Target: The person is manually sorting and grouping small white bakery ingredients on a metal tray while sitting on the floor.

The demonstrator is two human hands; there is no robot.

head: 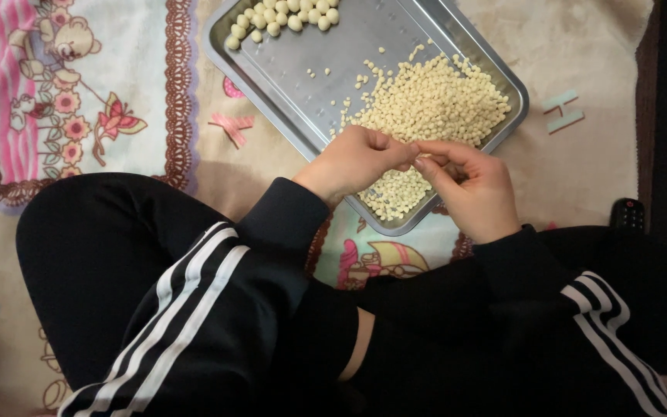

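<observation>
Head view looks straight down on a small pale dough piece [420, 157], almost hidden, which sits between the fingertips of both hands above the near edge of a metal baking tray [287, 131]. The left hand [357, 161] comes from the left with its fingers curled, and its grip is pressed together on the piece with thumb and forefinger. The right hand [474, 189] meets it from the right, and its grip is also pinching the same piece; the two hands touch at the fingertips. Under and behind the hands lies a big heap of small cut dough bits [430, 104], filling the right part of the tray. At the far left corner of the tray lie some rolled dough balls [283, 19], bigger and round, well apart from the heap. The tray rests on a patterned blanket [79, 93] on the floor. A black remote control [628, 212] lies near the right knee.
</observation>
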